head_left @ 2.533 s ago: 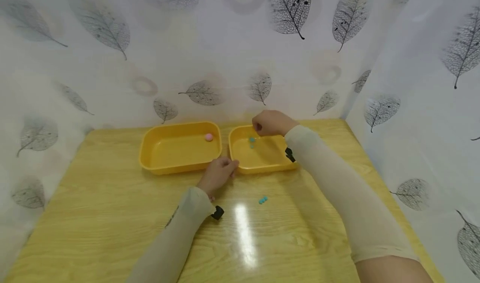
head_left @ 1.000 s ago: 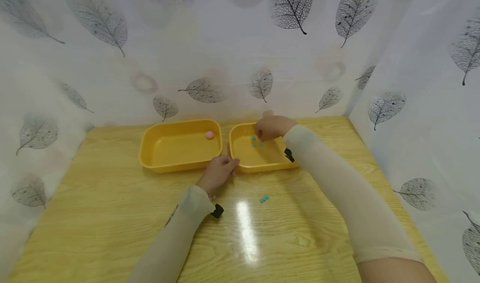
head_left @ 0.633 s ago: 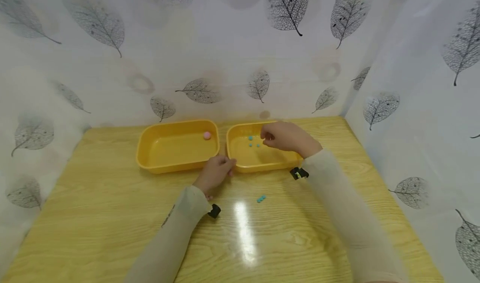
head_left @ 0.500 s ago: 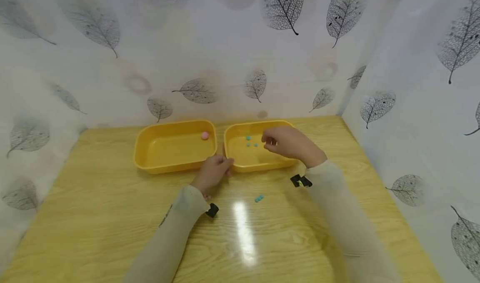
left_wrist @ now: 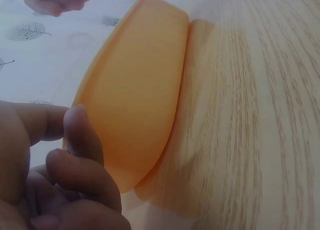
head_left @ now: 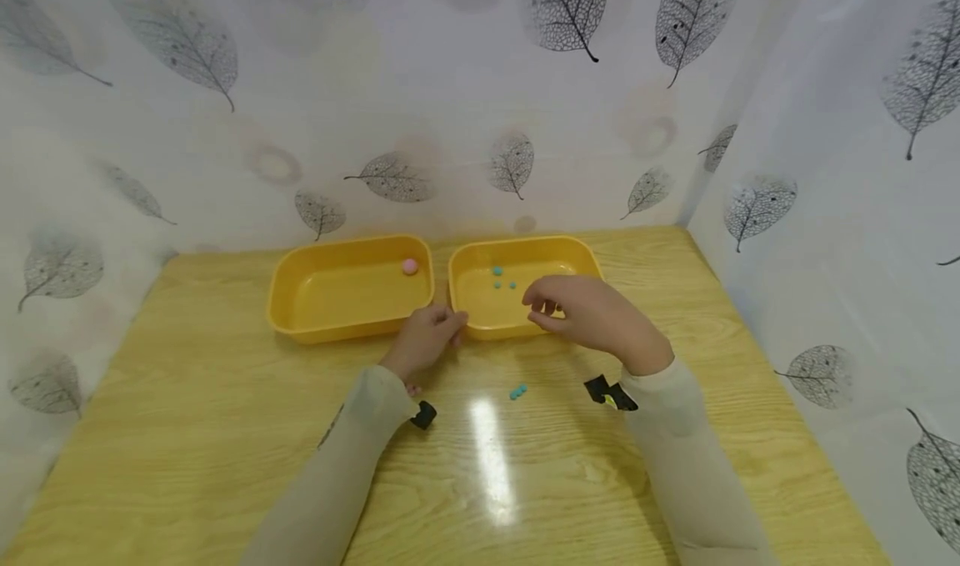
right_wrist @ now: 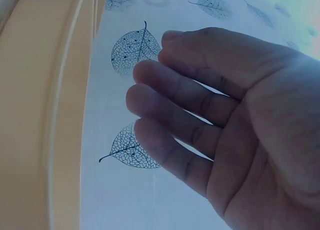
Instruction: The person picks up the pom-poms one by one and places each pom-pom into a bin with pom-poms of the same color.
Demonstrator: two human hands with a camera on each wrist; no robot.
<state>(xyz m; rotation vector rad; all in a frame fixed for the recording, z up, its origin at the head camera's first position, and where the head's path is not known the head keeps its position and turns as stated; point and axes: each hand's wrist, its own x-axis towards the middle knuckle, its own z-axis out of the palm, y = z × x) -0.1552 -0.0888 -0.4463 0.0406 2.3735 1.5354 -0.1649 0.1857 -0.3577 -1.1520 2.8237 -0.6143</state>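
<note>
yellow right tray (head_left: pixel 581 259), long axis left-right; empty right hand (head_left: pixel 577 316) relaxed above, left hand (head_left: pixel 427 343) curled on its corner

Right tray (head_left: pixel 581 257) and blue beads

Yellow shallow plastic tray, rounded corners, flat on the tabletop just beside a matching left tray (head_left: pixel 292 299). Three small blue beads (head_left: pixel 502 279) lie inside near its far wall; two more (head_left: pixel 517 393) lie together on the tabletop, near its front.

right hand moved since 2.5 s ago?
Yes. The right hand has pulled back toward the person, from the far rim of the right yellow tray to over its near edge.
</note>
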